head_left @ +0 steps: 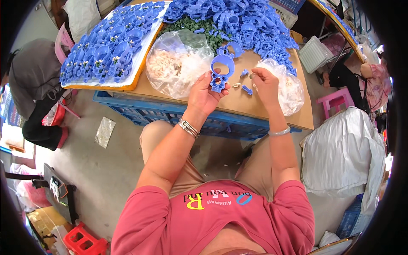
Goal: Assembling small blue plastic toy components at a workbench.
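My left hand (203,97) grips the lower end of a blue plastic figure-shaped part (220,58) with a large round opening and ear-like tips. Right of it, my right hand (267,85) hovers over the cardboard tabletop, thumb and fingertips pinched together. Whatever sits between those fingertips is too small to name. Between the hands lie a small blue piece (245,73), a blue peg-like piece (247,89) and a tiny pale piece (236,85). Another blue ring-shaped part (235,49) rests just beyond the held one.
A clear bag of pale pieces (174,63) stands left, a second bag (293,93) right. Behind are heaps of blue parts (250,29) and dark green pieces (191,27). An orange-edged board (140,83) carries rows of blue parts. Blue crates (136,111) support the tabletop. People sit at both sides.
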The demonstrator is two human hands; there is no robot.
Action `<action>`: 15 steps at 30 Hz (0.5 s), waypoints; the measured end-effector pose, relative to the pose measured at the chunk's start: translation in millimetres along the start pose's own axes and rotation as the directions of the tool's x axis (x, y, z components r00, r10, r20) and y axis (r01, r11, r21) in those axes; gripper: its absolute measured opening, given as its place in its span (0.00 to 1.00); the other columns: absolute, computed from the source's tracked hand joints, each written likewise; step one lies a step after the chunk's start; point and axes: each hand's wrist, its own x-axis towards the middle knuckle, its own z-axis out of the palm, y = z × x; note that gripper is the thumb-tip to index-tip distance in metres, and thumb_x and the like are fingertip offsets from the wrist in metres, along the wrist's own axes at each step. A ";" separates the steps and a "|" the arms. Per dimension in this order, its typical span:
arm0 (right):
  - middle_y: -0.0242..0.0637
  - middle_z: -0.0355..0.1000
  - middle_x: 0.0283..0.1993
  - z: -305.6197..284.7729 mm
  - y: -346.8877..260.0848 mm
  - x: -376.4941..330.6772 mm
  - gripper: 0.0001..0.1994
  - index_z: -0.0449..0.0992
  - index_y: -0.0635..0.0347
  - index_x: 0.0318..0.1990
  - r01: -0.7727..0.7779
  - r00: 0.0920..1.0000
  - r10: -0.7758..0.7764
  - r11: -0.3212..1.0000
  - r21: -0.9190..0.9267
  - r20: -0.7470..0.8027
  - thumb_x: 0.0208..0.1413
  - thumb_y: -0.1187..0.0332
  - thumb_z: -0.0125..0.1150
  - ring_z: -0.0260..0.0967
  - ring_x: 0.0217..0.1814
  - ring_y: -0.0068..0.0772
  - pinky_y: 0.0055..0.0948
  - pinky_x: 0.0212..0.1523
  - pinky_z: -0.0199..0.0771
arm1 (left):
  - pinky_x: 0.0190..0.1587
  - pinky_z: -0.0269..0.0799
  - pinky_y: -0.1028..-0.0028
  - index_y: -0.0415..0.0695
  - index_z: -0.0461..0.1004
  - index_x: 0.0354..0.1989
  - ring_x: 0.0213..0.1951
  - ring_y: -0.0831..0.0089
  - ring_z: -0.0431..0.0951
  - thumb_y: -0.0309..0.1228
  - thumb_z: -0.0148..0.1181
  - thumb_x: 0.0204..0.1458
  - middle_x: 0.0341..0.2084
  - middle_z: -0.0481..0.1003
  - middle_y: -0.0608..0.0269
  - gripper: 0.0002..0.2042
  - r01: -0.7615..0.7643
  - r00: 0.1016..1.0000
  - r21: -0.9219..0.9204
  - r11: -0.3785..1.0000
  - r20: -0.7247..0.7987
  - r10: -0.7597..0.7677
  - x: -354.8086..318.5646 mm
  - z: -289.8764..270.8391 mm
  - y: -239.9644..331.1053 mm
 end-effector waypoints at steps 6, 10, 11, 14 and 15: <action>0.30 0.67 0.22 -7.7 -29.5 -19.5 0.05 0.73 0.67 0.33 -0.230 0.973 0.148 0.715 0.660 0.178 0.49 0.76 0.54 0.59 0.17 0.15 0.13 0.14 0.55 | 0.33 0.72 0.67 0.41 0.66 0.43 0.31 0.61 0.74 0.39 0.44 0.55 0.32 0.72 0.52 0.15 0.020 0.996 0.028 0.999 0.087 -0.023 6.1 -5.2 -11.4; 0.32 0.68 0.23 -6.6 -34.4 -28.2 0.05 0.72 0.68 0.34 -0.225 0.971 0.088 0.665 0.713 0.224 0.49 0.77 0.54 0.62 0.18 0.17 0.15 0.16 0.60 | 0.35 0.72 0.67 0.41 0.65 0.44 0.33 0.61 0.74 0.38 0.45 0.54 0.34 0.72 0.52 0.15 0.023 0.996 0.064 0.998 0.079 -0.028 5.6 -1.8 -18.6; 0.33 0.68 0.24 -6.0 -36.0 -29.9 0.06 0.72 0.68 0.35 -0.191 0.976 0.053 0.667 0.720 0.211 0.49 0.77 0.55 0.64 0.20 0.19 0.16 0.17 0.63 | 0.35 0.72 0.66 0.41 0.65 0.44 0.34 0.60 0.74 0.38 0.46 0.54 0.35 0.72 0.52 0.15 0.024 0.994 0.065 0.998 0.105 -0.031 5.9 -2.5 -20.0; 0.35 0.69 0.27 -7.2 -39.7 -33.6 0.07 0.71 0.69 0.36 -0.146 0.980 0.012 0.730 0.668 0.201 0.47 0.80 0.54 0.67 0.25 0.22 0.19 0.25 0.68 | 0.35 0.72 0.66 0.41 0.65 0.44 0.35 0.60 0.74 0.36 0.46 0.54 0.36 0.71 0.53 0.14 0.030 0.991 0.052 0.998 0.131 -0.037 5.8 0.5 -22.7; 0.34 0.68 0.29 -5.8 -40.9 -35.0 0.08 0.71 0.69 0.36 -0.097 0.983 -0.024 0.782 0.616 0.184 0.46 0.82 0.54 0.67 0.27 0.23 0.19 0.29 0.69 | 0.35 0.73 0.66 0.40 0.65 0.44 0.35 0.60 0.75 0.34 0.46 0.55 0.36 0.71 0.54 0.12 0.027 0.991 0.036 0.999 0.134 -0.032 5.5 1.8 -23.2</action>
